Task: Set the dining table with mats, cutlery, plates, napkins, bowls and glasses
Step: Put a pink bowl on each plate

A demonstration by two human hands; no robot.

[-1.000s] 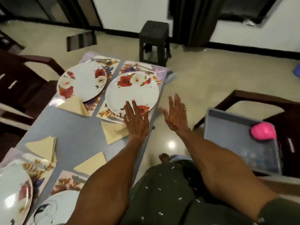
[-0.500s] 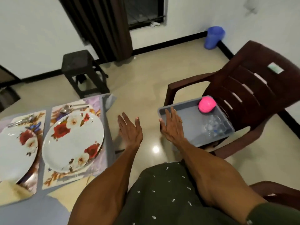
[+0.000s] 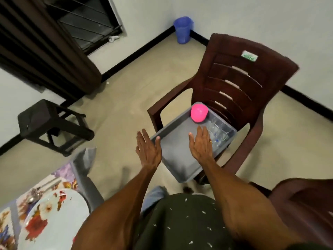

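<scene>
A grey tray (image 3: 175, 150) rests on the seat of a dark brown plastic chair (image 3: 239, 83). At the tray's far end stand upturned pink bowls (image 3: 199, 112) and several clear glasses (image 3: 219, 130). My right hand (image 3: 201, 143) hovers flat over the tray, fingers straight, just short of the glasses and holding nothing. My left hand (image 3: 147, 147) is open at the tray's left rim, fingers spread. At the lower left, a floral plate (image 3: 52, 224) lies on a patterned mat (image 3: 59, 179) on the table corner.
A dark stool (image 3: 48, 123) stands on the beige floor to the left. A blue bin (image 3: 182, 29) sits in the far corner. Dark curtains hang at the upper left. A second brown chair (image 3: 302, 204) is at the lower right.
My view has swung right, away from the table towards the chair. Both hands have moved forward; the right hand now lies over the tray near the glasses.
</scene>
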